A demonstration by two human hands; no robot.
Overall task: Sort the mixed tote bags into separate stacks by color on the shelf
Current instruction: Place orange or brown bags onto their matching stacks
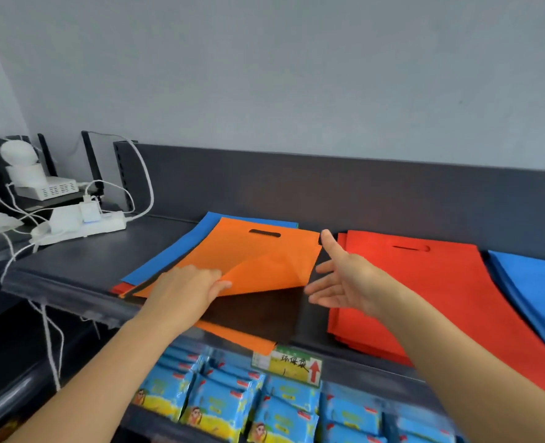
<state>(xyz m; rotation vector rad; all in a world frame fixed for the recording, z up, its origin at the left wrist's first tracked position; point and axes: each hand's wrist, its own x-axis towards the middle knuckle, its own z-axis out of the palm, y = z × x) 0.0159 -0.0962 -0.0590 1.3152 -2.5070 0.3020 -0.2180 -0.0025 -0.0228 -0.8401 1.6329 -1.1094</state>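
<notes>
Nearest you, blue packets (220, 407) are sitting below the shelf (73, 270). Your left hand (185, 289) is pinching the lifted corner of the orange bag (232, 251), which is lying atop the mixed pile (258, 311). Your right hand (344, 279) is hovering open-fingered at the pile's 3 o'clock; the red stack (424, 289) and blue stack (536, 282) are lying farther that way.

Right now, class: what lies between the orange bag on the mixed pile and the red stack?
Head view: the open right hand hovers between orange bag and red stack, above a strip of dark shelf.
</notes>
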